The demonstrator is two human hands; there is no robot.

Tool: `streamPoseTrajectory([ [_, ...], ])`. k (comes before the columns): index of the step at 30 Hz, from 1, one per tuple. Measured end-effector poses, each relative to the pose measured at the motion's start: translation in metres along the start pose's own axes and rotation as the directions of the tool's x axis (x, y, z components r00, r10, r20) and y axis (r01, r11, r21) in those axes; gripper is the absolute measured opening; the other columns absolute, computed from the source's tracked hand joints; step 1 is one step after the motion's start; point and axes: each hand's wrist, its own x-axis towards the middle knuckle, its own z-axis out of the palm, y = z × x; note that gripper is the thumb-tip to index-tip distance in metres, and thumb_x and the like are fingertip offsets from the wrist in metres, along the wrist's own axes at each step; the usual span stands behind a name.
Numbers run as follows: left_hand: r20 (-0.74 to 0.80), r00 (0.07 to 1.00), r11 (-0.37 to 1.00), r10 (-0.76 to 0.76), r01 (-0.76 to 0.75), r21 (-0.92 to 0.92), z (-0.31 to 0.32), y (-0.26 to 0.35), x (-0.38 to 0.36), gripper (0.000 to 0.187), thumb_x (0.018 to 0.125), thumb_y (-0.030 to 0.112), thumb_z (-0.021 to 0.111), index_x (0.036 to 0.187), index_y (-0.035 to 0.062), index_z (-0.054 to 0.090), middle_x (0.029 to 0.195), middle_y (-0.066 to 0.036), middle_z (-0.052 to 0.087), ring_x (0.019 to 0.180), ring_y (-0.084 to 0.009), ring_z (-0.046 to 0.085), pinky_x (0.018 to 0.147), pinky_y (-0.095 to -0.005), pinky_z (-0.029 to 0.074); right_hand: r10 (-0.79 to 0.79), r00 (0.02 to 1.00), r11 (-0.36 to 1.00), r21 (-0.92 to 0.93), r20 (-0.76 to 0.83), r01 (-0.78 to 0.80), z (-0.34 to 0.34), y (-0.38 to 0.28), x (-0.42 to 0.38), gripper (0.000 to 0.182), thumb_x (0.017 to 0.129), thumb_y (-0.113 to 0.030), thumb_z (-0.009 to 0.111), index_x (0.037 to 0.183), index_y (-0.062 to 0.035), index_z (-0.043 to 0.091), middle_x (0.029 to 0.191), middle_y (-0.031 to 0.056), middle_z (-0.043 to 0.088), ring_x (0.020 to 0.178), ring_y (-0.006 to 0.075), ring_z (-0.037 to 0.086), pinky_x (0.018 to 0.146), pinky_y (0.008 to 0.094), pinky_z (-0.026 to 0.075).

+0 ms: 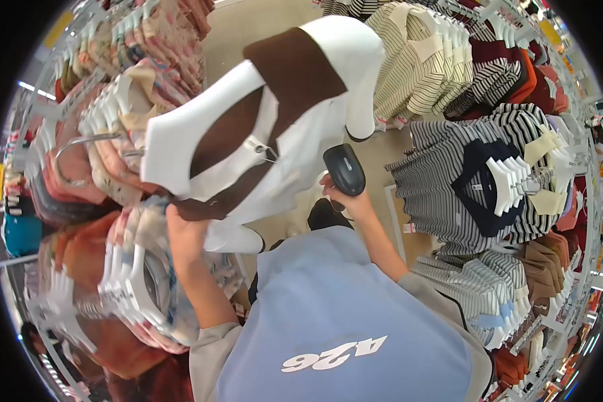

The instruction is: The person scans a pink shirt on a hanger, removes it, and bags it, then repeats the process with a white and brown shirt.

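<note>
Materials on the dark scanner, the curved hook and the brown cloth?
Scanner: probably hard plastic; black, smooth, softly glossy shell.
Hook: looks like polished metal, going by its bright silvery shine.
Brown cloth: fabric, matte and even, no shine; knit or woven, I can't tell at this blur.

On our left, a white metal rack [21, 260] carries pink tops [70, 171] and rust-coloured garments [80, 244] on white hangers. On our right, another white rack [560, 326] bears cream striped tops [412, 70], black-and-white striped tops [425, 181] and brown garments [541, 268]. Between them we see pale floor [231, 40].
</note>
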Motion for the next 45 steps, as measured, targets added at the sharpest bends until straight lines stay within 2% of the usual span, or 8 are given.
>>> streamPoseTrajectory([
  [5, -0.076, 0.982, 0.985, 0.172, -0.171, 0.009, 0.011, 0.021, 0.097, 0.018, 0.065, 0.008, 0.072, 0.075, -0.0001, 0.060, 0.067, 0.000, 0.059, 0.061, -0.0076, 0.053, 0.056, -0.0220, 0.042, 0.189, 0.976, 0.980, 0.091, -0.108, -0.179, -0.070, 0.024, 0.072, 0.019, 0.076, 0.001, 0.064, 0.095, -0.0004, 0.059, 0.081, 0.0062, 0.063, 0.061, 0.0102, 0.055, 0.055, 0.0253, 0.045],
  [8, -0.003, 0.971, 0.953, 0.241, -0.236, 0.191, -0.015, 0.030, 0.162, 0.041, 0.066, 0.009, 0.070, 0.102, -0.0039, 0.056, 0.073, -0.003, 0.059, 0.064, -0.0104, 0.054, 0.061, -0.0240, 0.045, 0.220, 0.967, 0.972, 0.107, -0.131, -0.207, -0.109, 0.018, 0.118, 0.014, 0.075, 0.002, 0.063, 0.089, -0.0009, 0.060, 0.079, 0.0057, 0.063, 0.057, 0.0090, 0.053, 0.052, 0.0243, 0.043],
  [11, -0.044, 0.942, 0.867, 0.332, -0.287, 0.408, -0.039, 0.037, 0.221, 0.089, 0.069, 0.015, 0.070, 0.140, -0.0043, 0.022, 0.124, -0.013, 0.048, 0.110, -0.0204, 0.050, 0.091, -0.0300, 0.043, 0.199, 0.966, 0.974, 0.147, -0.168, -0.175, -0.133, 0.011, 0.156, 0.015, 0.074, 0.002, 0.064, 0.088, -0.0014, 0.060, 0.078, 0.0051, 0.062, 0.057, 0.0091, 0.053, 0.053, 0.0248, 0.043],
  [12, -0.100, 0.972, 0.923, 0.212, -0.166, 0.347, -0.021, 0.056, 0.228, 0.086, 0.070, 0.017, 0.068, 0.140, -0.0049, 0.023, 0.137, -0.013, 0.035, 0.123, -0.0231, 0.039, 0.100, -0.0316, 0.036, 0.185, 0.965, 0.976, 0.148, -0.183, -0.159, -0.139, 0.011, 0.170, 0.016, 0.074, 0.002, 0.064, 0.088, -0.0016, 0.060, 0.077, 0.0047, 0.062, 0.057, 0.0093, 0.053, 0.053, 0.0253, 0.043],
  [19, -0.146, 0.921, 0.792, 0.360, -0.219, 0.570, 0.000, 0.096, 0.304, 0.079, 0.076, 0.017, 0.064, 0.140, -0.0061, 0.023, 0.134, -0.013, 0.039, 0.119, -0.0234, 0.043, 0.098, -0.0299, 0.036, 0.214, 0.969, 0.973, 0.118, -0.120, -0.200, -0.164, 0.027, 0.261, 0.018, 0.075, -0.006, 0.071, 0.087, -0.0031, 0.059, 0.075, 0.0022, 0.059, 0.059, 0.0092, 0.054, 0.053, 0.0262, 0.043],
  [23, -0.265, 0.916, 0.824, 0.301, -0.111, 0.555, 0.016, 0.105, 0.352, 0.076, 0.079, 0.019, 0.063, 0.140, -0.0060, 0.025, 0.132, -0.014, 0.042, 0.118, -0.0239, 0.044, 0.100, -0.0311, 0.034, 0.443, 0.897, 0.888, -0.136, -0.010, -0.440, -0.167, 0.026, 0.318, 0.022, 0.074, -0.011, 0.075, 0.089, -0.0021, 0.061, 0.076, 0.0019, 0.060, 0.066, 0.0086, 0.055, 0.060, 0.0266, 0.046],
  [25, -0.204, 0.926, 0.862, 0.317, -0.192, 0.470, 0.016, 0.101, 0.380, 0.075, 0.080, 0.022, 0.062, 0.140, -0.0052, 0.025, 0.134, -0.015, 0.042, 0.118, -0.0233, 0.044, 0.101, -0.0315, 0.033, 0.266, 0.964, 0.943, -0.209, 0.010, -0.258, -0.152, 0.019, 0.350, 0.026, 0.074, -0.010, 0.074, 0.094, -0.0004, 0.062, 0.080, 0.0030, 0.063, 0.073, 0.0093, 0.056, 0.067, 0.0275, 0.047],
  [45, -0.440, 0.845, 0.922, 0.306, -0.147, 0.358, -0.040, 0.066, 0.658, 0.059, 0.079, 0.013, 0.066, 0.131, -0.0034, 0.042, 0.126, -0.012, 0.051, 0.108, -0.0219, 0.051, 0.095, -0.0315, 0.039, 0.328, 0.930, 0.845, -0.491, 0.165, -0.211, -0.090, 0.015, 0.682, 0.025, 0.070, -0.010, 0.073, 0.088, 0.0015, 0.061, 0.074, 0.0024, 0.062, 0.069, 0.0107, 0.054, 0.066, 0.0295, 0.046],
])
